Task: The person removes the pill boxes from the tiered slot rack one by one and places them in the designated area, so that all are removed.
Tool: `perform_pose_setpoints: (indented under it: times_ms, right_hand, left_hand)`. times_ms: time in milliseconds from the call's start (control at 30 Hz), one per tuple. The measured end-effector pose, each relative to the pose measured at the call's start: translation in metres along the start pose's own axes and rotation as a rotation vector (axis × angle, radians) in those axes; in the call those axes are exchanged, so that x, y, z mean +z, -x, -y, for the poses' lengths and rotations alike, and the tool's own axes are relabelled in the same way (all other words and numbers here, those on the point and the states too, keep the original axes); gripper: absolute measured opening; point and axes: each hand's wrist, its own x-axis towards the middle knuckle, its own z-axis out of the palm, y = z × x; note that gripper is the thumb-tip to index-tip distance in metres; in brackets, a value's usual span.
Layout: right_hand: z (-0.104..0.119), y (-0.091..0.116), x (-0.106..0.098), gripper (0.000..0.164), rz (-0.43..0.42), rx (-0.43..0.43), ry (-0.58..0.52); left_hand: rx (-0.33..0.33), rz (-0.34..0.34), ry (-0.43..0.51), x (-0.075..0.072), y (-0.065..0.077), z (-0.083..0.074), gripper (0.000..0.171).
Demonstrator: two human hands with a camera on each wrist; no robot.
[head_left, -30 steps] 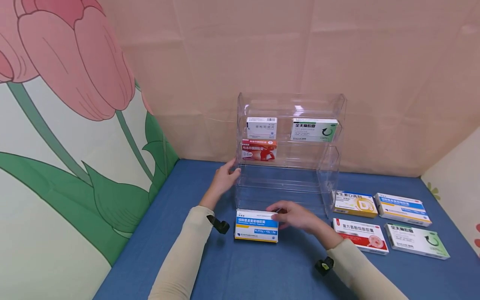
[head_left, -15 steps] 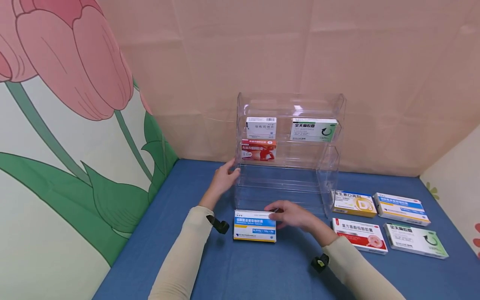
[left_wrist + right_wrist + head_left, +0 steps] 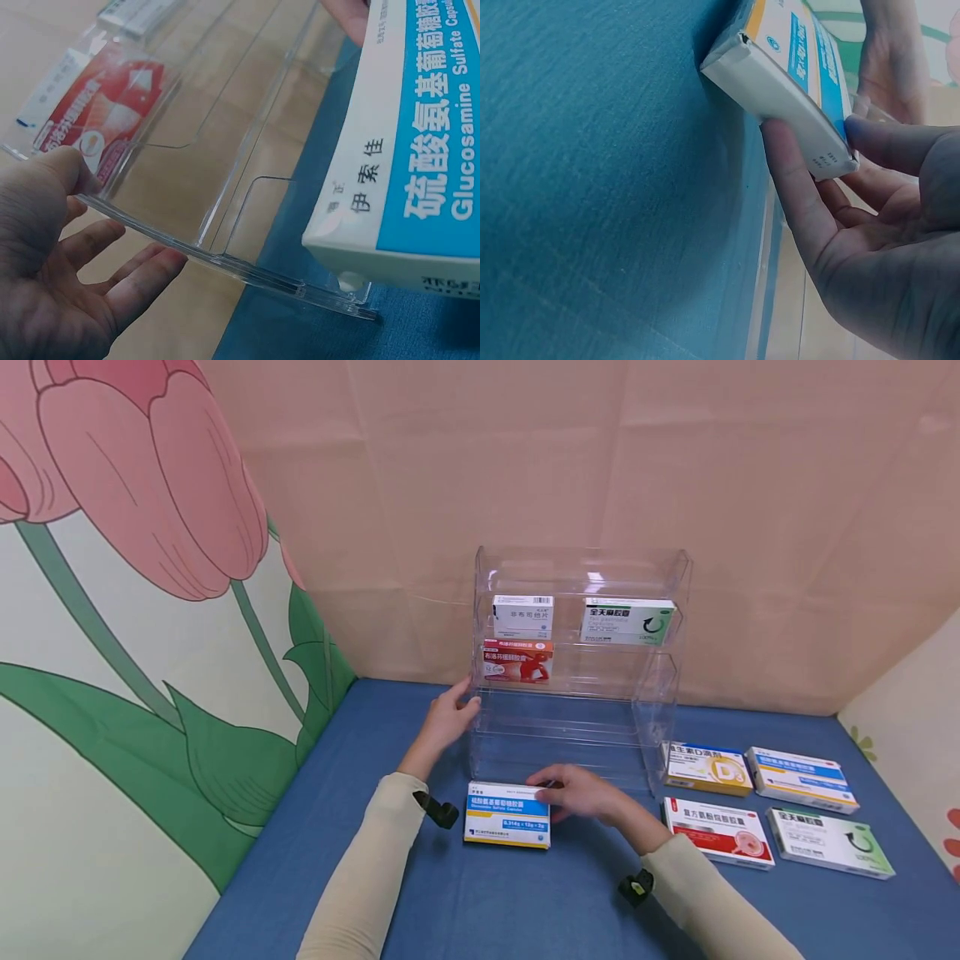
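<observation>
My right hand (image 3: 581,792) pinches the right end of a white, blue and yellow medicine box (image 3: 507,815), labelled Glucosamine Sulfate Capsules. In the right wrist view the thumb is on its printed face and fingers are at its end and underside. This box is tilted, in front of the lowest tier of a clear stepped display rack (image 3: 562,714). At the rack's left side, my left hand (image 3: 448,720) holds the edge, thumb over it and the other fingers along the outside (image 3: 64,251). In the rack stand a white box (image 3: 522,617), a green-white box (image 3: 627,622) and a red box (image 3: 517,661).
On the blue cloth (image 3: 570,902), right of the rack, lie a yellow vitamin D box (image 3: 707,768), another blue-white box (image 3: 802,779), a red-white box (image 3: 717,832) and a green-white box (image 3: 831,842). A beige backdrop (image 3: 420,510) hangs behind the rack.
My right hand has moved the glucosamine box slightly left and toward me, and its face is tilted a little differently. The left hand stays at the rack's side.
</observation>
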Motion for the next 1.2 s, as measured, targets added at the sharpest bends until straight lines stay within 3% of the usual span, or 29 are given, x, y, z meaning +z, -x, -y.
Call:
perform_pose_setpoints:
  times_ms: [600, 1000, 1200]
  right_hand:
    - [-0.001, -0.002, 0.008, 0.028, -0.067, 0.018, 0.094]
    - [0.009, 0.004, 0.005, 0.03, -0.131, -0.029, 0.366]
    - [0.019, 0.011, -0.003, 0.03, -0.13, -0.076, 0.403]
  left_hand:
    - [0.014, 0.001, 0.008, 0.0, 0.0, 0.001, 0.061]
    - [0.012, -0.005, 0.011, 0.001, 0.001, 0.001, 0.062]
    - [-0.001, 0.003, 0.021, 0.0, 0.001, 0.0, 0.063]
